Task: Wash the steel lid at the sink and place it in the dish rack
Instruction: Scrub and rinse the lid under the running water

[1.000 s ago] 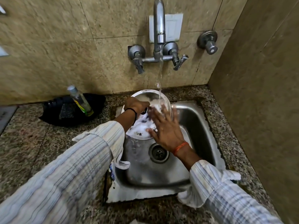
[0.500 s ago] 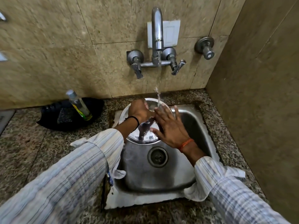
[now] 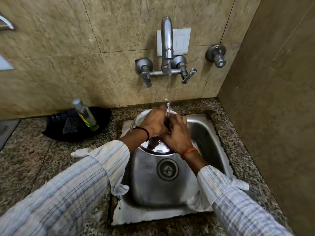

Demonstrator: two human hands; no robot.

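Note:
The round steel lid (image 3: 157, 148) is held tilted over the back of the steel sink (image 3: 150, 188), under the running water from the tap (image 3: 166, 46). My left hand (image 3: 154, 122) grips the lid near its middle, where the knob is hidden. My right hand (image 3: 177, 133) lies on the lid's face next to the left hand, fingers pressed against it under the stream. Both hands cover most of the lid; only its lower rim and upper left edge show.
A black tray (image 3: 56, 126) with a scrub pad and a clear soap bottle (image 3: 85, 114) sits on the granite counter left of the sink. A side wall (image 3: 272, 99) stands close on the right. The drain (image 3: 167, 169) is open in the basin. No dish rack is in view.
The foam seen on the lid earlier is gone. My right hand has moved up from the lid's lower face to meet my left hand under the stream.

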